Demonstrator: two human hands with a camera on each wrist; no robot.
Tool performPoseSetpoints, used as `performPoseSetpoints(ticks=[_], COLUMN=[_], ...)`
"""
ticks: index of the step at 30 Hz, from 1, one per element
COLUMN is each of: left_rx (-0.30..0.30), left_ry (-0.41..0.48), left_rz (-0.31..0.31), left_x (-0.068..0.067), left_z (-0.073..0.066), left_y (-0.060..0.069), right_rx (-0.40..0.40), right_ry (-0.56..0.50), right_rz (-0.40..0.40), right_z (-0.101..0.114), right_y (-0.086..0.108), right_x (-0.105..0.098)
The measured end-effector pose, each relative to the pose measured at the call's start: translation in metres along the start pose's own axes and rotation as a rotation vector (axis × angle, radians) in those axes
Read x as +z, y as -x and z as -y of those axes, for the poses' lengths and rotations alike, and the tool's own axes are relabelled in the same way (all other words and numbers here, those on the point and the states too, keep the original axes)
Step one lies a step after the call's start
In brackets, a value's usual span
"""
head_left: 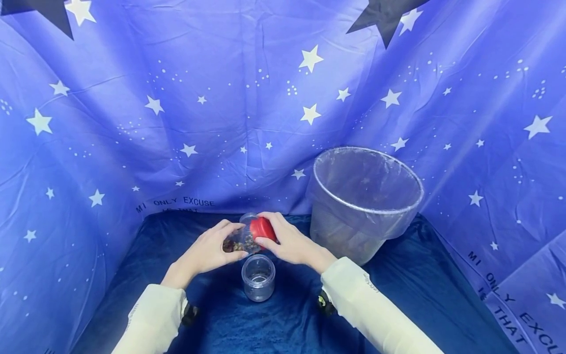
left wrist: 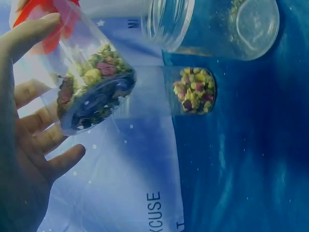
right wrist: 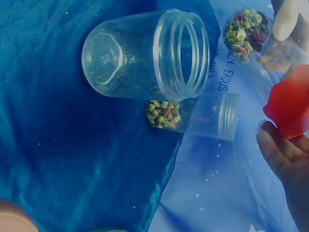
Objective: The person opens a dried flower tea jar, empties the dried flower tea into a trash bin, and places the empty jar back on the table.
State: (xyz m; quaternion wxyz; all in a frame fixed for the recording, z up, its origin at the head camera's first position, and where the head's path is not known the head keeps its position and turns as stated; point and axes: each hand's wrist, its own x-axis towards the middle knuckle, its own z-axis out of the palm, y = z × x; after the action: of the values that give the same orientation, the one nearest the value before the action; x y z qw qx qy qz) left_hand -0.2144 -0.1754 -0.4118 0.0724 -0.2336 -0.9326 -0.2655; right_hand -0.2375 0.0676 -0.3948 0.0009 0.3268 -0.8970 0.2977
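Between both hands is a tilted clear jar (left wrist: 79,72) with dried flowers at its base and a red lid (head_left: 264,231) at its upper end. My left hand (head_left: 210,250) grips the jar's body, thumb on one side and fingers round the other. The fingers of my right hand (head_left: 287,242) are curled round the red lid. Nearer to me, an open clear jar (head_left: 258,290) stands upright on the cloth, with only fine bits visible inside. Behind it is another clear jar (right wrist: 193,116) with dried flower buds at its bottom; in the head view the held jar partly hides it.
A mesh bin (head_left: 345,236) with a clear plastic liner stands at the back right, close to my right forearm. Dark blue cloth (head_left: 221,319) covers the table. A blue star-printed curtain (head_left: 247,98) hangs behind and along both sides.
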Motion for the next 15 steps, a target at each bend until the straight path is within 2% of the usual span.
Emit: performPoseSetpoints(ticks=[7, 15], left_rx=[-0.018, -0.023], left_ry=[0.061, 0.072], left_rz=[-0.02, -0.037], left_x=[0.003, 0.013], left_z=[-0.008, -0.022], left_y=[0.0, -0.001], right_rx=[-0.008, 0.006], right_ry=[-0.049, -0.097], right_rz=[-0.012, 0.022], right_z=[-0.004, -0.012], right_y=[0.003, 0.009], right_x=[-0.012, -0.022])
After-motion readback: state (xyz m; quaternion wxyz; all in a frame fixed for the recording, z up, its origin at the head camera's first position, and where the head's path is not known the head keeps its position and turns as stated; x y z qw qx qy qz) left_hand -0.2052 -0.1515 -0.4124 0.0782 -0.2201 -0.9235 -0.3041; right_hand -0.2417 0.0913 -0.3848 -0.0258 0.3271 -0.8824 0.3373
